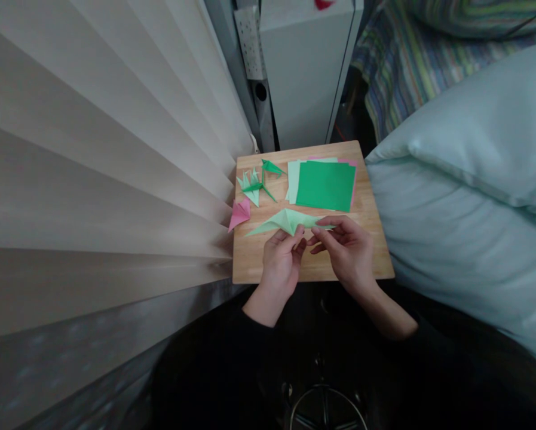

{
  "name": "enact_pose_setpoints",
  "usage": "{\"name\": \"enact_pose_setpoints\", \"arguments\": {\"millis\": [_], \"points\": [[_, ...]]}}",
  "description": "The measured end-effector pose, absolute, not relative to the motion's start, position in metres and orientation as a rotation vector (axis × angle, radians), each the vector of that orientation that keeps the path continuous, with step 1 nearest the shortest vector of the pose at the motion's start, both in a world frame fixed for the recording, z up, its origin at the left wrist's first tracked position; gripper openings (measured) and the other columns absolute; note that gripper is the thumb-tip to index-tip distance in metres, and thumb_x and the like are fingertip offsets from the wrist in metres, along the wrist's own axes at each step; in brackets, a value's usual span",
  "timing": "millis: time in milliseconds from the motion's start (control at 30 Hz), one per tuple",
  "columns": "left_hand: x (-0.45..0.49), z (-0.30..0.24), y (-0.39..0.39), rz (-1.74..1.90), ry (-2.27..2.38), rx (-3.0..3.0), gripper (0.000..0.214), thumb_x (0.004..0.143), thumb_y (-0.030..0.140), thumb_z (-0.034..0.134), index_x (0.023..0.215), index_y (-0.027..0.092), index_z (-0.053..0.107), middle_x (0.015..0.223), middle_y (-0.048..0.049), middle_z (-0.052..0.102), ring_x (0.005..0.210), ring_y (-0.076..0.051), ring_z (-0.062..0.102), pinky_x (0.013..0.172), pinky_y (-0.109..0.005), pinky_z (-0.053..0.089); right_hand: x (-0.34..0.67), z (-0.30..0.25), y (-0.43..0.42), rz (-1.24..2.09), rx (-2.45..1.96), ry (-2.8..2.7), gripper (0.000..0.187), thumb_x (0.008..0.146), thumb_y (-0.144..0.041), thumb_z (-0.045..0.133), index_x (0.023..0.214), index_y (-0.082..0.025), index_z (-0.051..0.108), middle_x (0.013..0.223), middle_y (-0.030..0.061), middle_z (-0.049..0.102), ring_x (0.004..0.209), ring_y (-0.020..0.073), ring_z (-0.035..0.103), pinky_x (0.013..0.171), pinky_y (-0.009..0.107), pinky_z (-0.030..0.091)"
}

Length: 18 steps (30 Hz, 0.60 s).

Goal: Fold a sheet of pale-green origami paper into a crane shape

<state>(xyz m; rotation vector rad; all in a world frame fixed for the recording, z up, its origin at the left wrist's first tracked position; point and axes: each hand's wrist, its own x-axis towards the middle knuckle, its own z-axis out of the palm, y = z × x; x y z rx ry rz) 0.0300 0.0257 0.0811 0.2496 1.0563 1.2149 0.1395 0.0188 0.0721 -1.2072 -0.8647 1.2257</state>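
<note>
Head cam looks down on a small wooden board (250, 263). Both hands sit close together at its near-middle, left hand (280, 258) and right hand (346, 248) pinching a long pale green folded paper (290, 222). Looks like mid-fold on a narrow flap; creasing it next wants a steady pinch. Green paper stack (325, 185) lies behind, finished cranes (255, 186) back-left.
</note>
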Motion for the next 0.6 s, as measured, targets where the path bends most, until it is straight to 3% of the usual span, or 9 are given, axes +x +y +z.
{"name": "enact_pose_setpoints", "arguments": {"millis": [200, 267, 367, 467, 600], "points": [[0.009, 0.086, 0.029, 1.623, 1.523, 0.840, 0.041, 0.075, 0.031, 0.086, 0.101, 0.025, 0.054, 0.097, 0.0013, 0.062, 0.089, -0.013, 0.064, 0.084, -0.028, 0.050, 0.155, 0.073, 0.029, 1.073, -1.322, -0.843, 0.027, 0.082, -0.044, 0.083, 0.086, -0.021, 0.068, 0.068, 0.0000, 0.072, 0.065, 0.0197, 0.075, 0.052, 0.029, 0.062], [-0.009, 0.095, 0.034, 1.688, 1.655, 1.271, 0.042, 0.081, 0.030, 0.082, 0.112, 0.026, 0.054, 0.118, -0.0048, 0.063, 0.110, -0.019, 0.063, 0.098, -0.034, 0.050, 0.165, 0.073, 0.034, 1.069, -1.372, -0.968, 0.024, 0.083, -0.041, 0.081, 0.084, -0.020, 0.069, 0.070, 0.0013, 0.073, 0.067, 0.0193, 0.075, 0.053, 0.028, 0.060], [-0.030, 0.103, 0.045, 1.267, 1.470, 1.920, 0.034, 0.084, 0.032, 0.082, 0.110, 0.025, 0.062, 0.126, -0.0089, 0.066, 0.125, -0.027, 0.060, 0.112, -0.046, 0.045, 0.176, 0.072, 0.038, 1.040, -1.436, -1.219, 0.017, 0.086, -0.035, 0.076, 0.080, -0.020, 0.070, 0.071, 0.0021, 0.072, 0.067, 0.0180, 0.072, 0.057, 0.029, 0.058], [-0.034, 0.097, 0.051, 0.899, 1.334, 2.231, 0.036, 0.076, 0.033, 0.089, 0.103, 0.022, 0.068, 0.132, -0.0120, 0.068, 0.131, -0.033, 0.059, 0.116, -0.054, 0.043, 0.179, 0.070, 0.038, 1.005, -1.449, -1.334, 0.016, 0.088, -0.033, 0.073, 0.080, -0.019, 0.070, 0.072, 0.0024, 0.073, 0.067, 0.0177, 0.070, 0.058, 0.029, 0.057], [-0.026, 0.085, 0.050, 0.740, 1.393, 2.342, 0.025, 0.077, 0.017, 0.085, 0.095, 0.020, 0.068, 0.123, -0.0101, 0.074, 0.124, -0.032, 0.064, 0.107, -0.051, 0.050, 0.173, 0.069, 0.034, 1.079, -1.398, -1.369, 0.017, 0.089, -0.034, 0.073, 0.080, -0.019, 0.070, 0.072, 0.0018, 0.072, 0.062, 0.0167, 0.068, 0.056, 0.029, 0.059]]}}
